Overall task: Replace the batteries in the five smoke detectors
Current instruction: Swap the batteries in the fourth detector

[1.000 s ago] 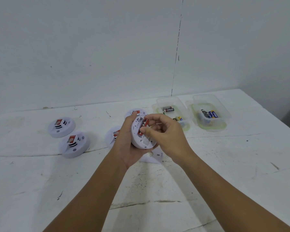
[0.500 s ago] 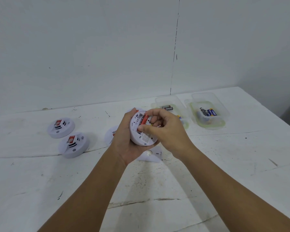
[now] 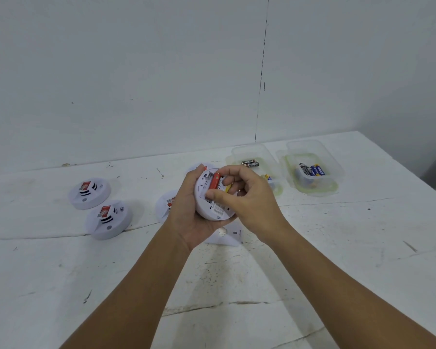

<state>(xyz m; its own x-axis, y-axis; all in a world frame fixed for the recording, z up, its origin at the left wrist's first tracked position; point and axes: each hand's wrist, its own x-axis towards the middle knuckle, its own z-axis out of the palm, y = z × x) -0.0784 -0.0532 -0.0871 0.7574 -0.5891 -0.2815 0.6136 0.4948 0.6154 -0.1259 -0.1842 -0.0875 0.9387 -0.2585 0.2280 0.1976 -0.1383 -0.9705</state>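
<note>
Head view: left hand (image 3: pixel 186 217) cupped a white smoke detector (image 3: pixel 213 197) from below and behind, fingers wrapped round its rim, back side tilted up toward the camera, held above the table (image 3: pixel 337 248). Battery bay was exposed. Right hand (image 3: pixel 247 197) pinched a red battery (image 3: pixel 215 180) between thumb and curled fingers, battery lying lengthwise in the bay; seated or not, couldn't tell. Something yellow showed just beside the right fingers, too hidden to identify. A white cover piece (image 3: pixel 224 236) lay on the table under the hands. Two detectors (image 3: pixel 90 193) (image 3: pixel 108 219) sat face-up well to the left, two more (image 3: pixel 165 206) partly hidden behind the left hand. Two clear tubs at the back right: the nearer tub (image 3: pixel 252 157) held black batteries, the right tub (image 3: pixel 312 170) held blue and dark batteries.
</note>
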